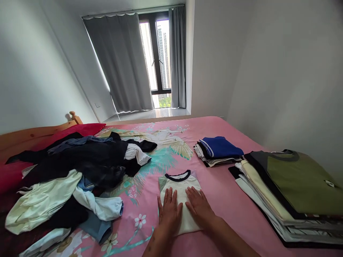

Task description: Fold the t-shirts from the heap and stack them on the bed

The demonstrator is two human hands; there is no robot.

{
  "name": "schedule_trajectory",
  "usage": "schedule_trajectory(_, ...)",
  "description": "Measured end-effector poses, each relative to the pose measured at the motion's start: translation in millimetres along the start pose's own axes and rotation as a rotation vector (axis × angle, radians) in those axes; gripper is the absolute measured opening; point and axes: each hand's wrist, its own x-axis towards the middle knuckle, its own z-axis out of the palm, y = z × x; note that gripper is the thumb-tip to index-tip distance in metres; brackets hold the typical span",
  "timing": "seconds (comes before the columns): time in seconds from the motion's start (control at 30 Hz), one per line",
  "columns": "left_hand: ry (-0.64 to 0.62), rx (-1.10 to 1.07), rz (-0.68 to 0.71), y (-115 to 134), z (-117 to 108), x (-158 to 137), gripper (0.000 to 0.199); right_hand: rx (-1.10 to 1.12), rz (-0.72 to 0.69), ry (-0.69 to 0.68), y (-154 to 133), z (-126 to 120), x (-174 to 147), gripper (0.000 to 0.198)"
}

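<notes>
A folded cream T-shirt [180,186] with a dark neckband and grey shoulders lies flat on the bed in front of me. My left hand [169,208] rests palm down on its left half, fingers stretched out. On the right half lies my right hand [197,204], also flat with its fingers spread. Neither hand grips anything. Under the palms, part of the shirt is hidden.
A loose heap of dark and light clothes [88,160] covers the bed's left side. To the right stand a tall stack of folded shirts [297,182] and a smaller pile topped with blue cloth [221,146]. Pink floral bedding [150,221] lies beneath everything.
</notes>
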Motion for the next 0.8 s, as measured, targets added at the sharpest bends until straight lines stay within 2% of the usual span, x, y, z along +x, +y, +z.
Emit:
schedule_trajectory(0.07,-0.053,-0.021,-0.096,-4.9,-2.6,10.4,0.058,-0.013,0.092,-0.023,8.0,0.3,9.6,0.062)
schedule_trajectory(0.13,-0.071,-0.031,-0.193,-12.0,-2.1,18.0,0.060,-0.039,0.242,0.018,16.7,1.2,16.8,0.064)
schedule_trajectory(0.17,-0.057,-0.035,-0.210,-15.3,-1.5,21.3,0.059,-0.046,0.273,0.052,20.1,1.6,19.7,0.064)
schedule_trajectory(0.2,-0.030,-0.039,-0.200,-18.2,-1.0,24.6,0.057,-0.048,0.256,0.085,22.3,1.9,22.3,0.063)
schedule_trajectory(0.27,0.017,-0.055,-0.118,-23.0,-0.4,32.2,0.054,-0.038,0.106,0.103,24.6,2.6,27.1,0.060)
schedule_trajectory(0.33,0.009,-0.067,-0.016,-29.1,0.3,40.6,0.054,-0.020,-0.029,0.055,26.9,3.9,32.2,0.059)
schedule_trajectory(0.37,-0.009,-0.068,-0.003,-33.5,0.9,44.8,0.055,-0.015,-0.032,0.027,29.4,4.5,35.0,0.060)
schedule_trajectory(0.47,-0.012,-0.065,-0.103,-51.8,3.0,55.5,0.056,0.010,0.132,0.051,43.4,4.0,44.0,0.058)
schedule_trajectory(0.6,0.174,-0.134,-0.277,-73.9,-0.2,68.9,0.046,0.207,0.310,0.253,65.8,-6.1,59.1,0.048)
schedule_trajectory(0.8,0.194,-0.144,-0.400,-78.5,-9.9,101.4,0.043,0.276,0.454,0.185,80.9,-20.9,92.2,0.050)
